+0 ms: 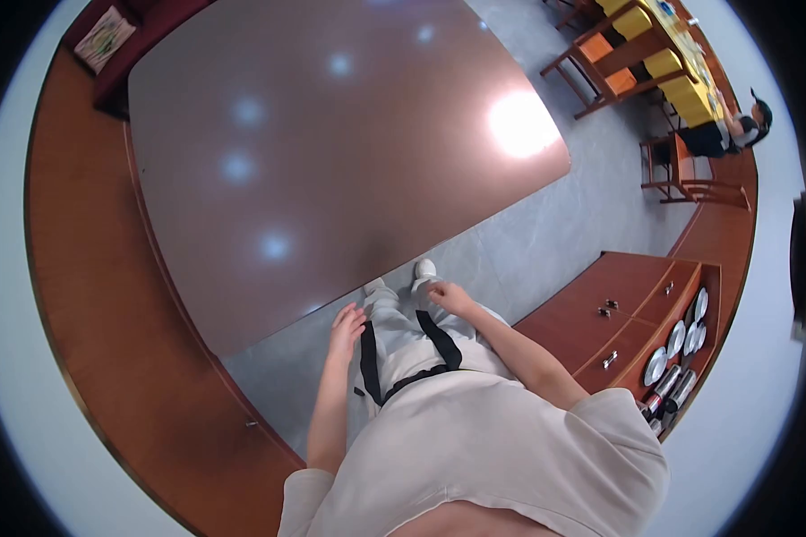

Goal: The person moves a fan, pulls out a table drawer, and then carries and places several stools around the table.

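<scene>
In the head view, my left hand (346,332) is held out in front of my waist, fingers apart, with nothing visible in it. My right hand (450,297) hangs over my right leg, its fingers loosely bent, and no object shows in it. Two black straps (439,340) dangle from the waist over my light trousers (401,341). Beyond both hands lies a large glossy brown surface (349,152) with round light reflections; its near edge is close to my white shoes (425,268). Neither hand touches it.
To the right stands a red-brown cabinet (564,309) with metal plates (655,366) and cylindrical containers (681,390) on its top. Farther off, a person (734,130) is beside a yellow-covered table (700,100) with wooden chairs (613,67). A dark red sofa (157,22) is upper left.
</scene>
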`<state>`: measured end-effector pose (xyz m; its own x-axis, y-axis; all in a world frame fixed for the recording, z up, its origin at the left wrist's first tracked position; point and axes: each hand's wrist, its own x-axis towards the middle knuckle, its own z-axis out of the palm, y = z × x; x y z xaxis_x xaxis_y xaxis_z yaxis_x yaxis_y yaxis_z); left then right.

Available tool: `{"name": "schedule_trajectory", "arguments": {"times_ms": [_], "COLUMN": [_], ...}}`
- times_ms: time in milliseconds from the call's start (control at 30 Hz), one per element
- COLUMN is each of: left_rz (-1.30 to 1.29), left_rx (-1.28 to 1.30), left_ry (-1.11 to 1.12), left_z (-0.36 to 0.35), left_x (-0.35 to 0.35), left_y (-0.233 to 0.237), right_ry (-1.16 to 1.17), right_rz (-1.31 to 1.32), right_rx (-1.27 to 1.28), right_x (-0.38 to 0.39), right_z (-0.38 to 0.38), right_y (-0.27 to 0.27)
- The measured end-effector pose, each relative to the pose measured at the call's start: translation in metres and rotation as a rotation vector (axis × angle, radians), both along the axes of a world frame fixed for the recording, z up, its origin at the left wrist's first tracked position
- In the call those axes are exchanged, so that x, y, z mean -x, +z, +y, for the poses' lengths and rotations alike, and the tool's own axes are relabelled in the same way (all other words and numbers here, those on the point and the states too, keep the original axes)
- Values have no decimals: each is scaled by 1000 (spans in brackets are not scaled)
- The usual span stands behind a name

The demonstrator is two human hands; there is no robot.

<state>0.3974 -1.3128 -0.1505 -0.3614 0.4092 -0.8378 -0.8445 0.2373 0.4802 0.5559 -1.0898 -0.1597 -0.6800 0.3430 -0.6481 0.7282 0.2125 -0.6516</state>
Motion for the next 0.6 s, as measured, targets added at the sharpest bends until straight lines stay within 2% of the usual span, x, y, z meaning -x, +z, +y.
{"name": "schedule_trajectory", "arguments": {"times_ms": [133,200,300,367,500,533,567,600], "left_rz": [92,157,210,266,305,307,311,299], "left_rx": [114,146,170,151,151,110,72,22], "left_ry": [-110,-159,-245,-433,-547,-607,-673,-767], "left_z": [9,29,66,98,192,216,239,259], "left_x": [5,7,-11,-25,-85,-105,-123,-141], "left_y": [2,2,8,10,12,9,9,8], "right_ry": [-108,-211,-311,-318,-320,-341,-348,-448], "right_rz": [7,-51,3,31,44,83,85,67], "right_rx": [19,6,16,22,-22,-126,-121,-138], "right_x": [-47,-64,-98,-117,-169,-192,-214,-235], "right_z": [10,23,44,58,126,140,155,170], "right_y": [-12,-17,-27,-28,-9,-30,-29,-24]}}
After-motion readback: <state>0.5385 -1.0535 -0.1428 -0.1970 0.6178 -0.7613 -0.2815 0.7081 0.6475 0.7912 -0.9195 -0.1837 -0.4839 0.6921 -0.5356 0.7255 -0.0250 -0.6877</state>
